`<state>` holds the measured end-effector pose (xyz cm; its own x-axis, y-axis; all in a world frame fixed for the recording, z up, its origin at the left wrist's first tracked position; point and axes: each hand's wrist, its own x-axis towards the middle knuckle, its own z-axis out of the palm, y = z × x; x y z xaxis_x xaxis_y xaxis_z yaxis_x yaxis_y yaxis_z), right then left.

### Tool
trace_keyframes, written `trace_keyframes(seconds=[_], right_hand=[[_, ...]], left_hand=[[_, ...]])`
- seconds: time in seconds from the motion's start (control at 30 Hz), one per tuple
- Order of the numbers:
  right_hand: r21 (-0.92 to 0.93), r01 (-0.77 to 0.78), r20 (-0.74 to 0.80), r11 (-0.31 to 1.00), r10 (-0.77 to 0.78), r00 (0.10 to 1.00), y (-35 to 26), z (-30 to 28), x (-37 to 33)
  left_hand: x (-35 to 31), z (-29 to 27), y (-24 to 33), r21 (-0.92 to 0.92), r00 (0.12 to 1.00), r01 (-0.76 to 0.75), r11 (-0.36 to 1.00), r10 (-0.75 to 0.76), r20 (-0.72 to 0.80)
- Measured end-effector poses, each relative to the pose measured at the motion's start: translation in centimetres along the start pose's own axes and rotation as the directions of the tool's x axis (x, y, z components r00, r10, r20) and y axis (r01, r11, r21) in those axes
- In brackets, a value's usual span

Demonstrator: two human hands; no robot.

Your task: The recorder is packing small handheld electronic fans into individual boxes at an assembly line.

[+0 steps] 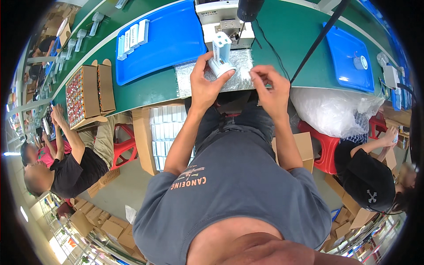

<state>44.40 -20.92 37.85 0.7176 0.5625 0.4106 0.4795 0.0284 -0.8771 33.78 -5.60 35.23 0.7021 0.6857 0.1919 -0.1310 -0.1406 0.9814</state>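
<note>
My left hand (205, 84) grips a pale blue-white plastic housing (221, 48), with a rounded part near my thumb and a blocky upper end that has square openings. It is held above a sheet of bubble wrap (243, 81) at the bench edge. To its right, my right hand (271, 86) is raised with thumb and fingers pinched together. Whatever sits in that pinch, if anything, is too small to make out. Just beyond the housing stands a white bench machine (210, 20) with a metal block, and a black tool (250, 11) with a thin bit hangs over it.
A blue tray (163, 53) with several pale housings lies left; another blue tray (349, 53) holds a round white part. Cartons of small parts (81, 99) stand at far left. A black cable crosses the green bench (287, 39). Co-workers sit on both sides.
</note>
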Motion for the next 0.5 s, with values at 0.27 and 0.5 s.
trace_keyframes(seconds=[0.27,0.5], right_hand=[[-0.168,0.219,0.113,0.961,-0.202,0.973,-0.8,2.6,1.5],[-0.088,0.137,0.193,0.987,-0.118,0.974,-0.6,0.2,1.3]], left_hand=[[-0.3,0.4,1.8,0.347,0.959,-0.28,0.895,0.275,0.067],[-0.8,-1.2,1.2,-0.05,0.992,0.052,0.997,-0.046,0.117]])
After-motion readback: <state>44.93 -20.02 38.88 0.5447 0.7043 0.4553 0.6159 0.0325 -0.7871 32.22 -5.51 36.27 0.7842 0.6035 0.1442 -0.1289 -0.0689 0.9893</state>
